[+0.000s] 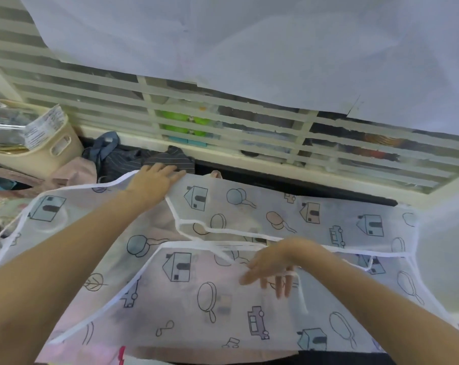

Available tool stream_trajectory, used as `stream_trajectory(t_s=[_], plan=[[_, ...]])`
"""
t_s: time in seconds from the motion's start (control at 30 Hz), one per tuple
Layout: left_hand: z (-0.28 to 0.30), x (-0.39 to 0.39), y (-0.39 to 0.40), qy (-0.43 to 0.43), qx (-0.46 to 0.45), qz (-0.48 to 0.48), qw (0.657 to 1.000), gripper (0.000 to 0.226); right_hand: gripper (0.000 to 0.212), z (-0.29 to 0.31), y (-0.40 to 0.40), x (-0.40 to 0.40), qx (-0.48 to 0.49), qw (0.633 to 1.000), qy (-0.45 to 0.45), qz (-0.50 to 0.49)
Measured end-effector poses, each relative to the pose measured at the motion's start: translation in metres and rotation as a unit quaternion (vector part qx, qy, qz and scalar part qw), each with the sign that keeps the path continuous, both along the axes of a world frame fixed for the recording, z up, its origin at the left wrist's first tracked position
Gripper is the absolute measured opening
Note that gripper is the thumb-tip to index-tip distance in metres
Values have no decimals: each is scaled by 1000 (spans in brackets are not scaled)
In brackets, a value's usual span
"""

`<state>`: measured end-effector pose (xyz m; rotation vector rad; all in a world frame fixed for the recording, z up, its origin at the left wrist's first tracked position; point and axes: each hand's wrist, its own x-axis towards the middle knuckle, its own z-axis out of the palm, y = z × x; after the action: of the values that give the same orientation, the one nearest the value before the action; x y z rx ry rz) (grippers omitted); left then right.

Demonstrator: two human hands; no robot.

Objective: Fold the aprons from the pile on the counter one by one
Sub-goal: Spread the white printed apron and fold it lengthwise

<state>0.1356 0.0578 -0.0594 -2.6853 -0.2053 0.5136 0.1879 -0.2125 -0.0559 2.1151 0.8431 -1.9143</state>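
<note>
One translucent white apron (249,299), printed with houses, cars, trees and round pans, lies spread across the near and middle part of the counter (315,184), its white-edged straps (223,230) trailing over its centre. It looks partly folded, with a nearer layer lying over a farther one. Beyond its far left edge sits the pile of other aprons (133,156): dark striped cloth, a blue-grey piece and a pink one at least, though the exact count cannot be told.

Two bare hands are in view. The left hand (154,180) reaches far, palm down with straight fingers pressing the apron's far edge next to the dark pile. The right hand (273,267) hovers over the apron's middle, fingers loose and spread, pointing down; a thin white strap runs beside its fingers, and it is not plain whether they hold it.

The counter is dark. At the far left stands one cream plastic basket (46,151) with clear wrappers in it. Behind the counter runs a white slatted screen (223,119) with coloured items dimly visible behind it, and a pale sheet (275,48) hangs above.
</note>
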Motion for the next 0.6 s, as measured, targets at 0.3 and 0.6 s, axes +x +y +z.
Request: stream_trajectory(t_s=[0.3, 0.6], plan=[[-14, -27, -17, 43, -30, -90, 995, 64, 43, -55, -4, 15, 228, 844, -480, 67], [-25, -37, -17, 167, -74, -85, 979, 79, 21, -70, -19, 23, 266, 793, -532, 131]])
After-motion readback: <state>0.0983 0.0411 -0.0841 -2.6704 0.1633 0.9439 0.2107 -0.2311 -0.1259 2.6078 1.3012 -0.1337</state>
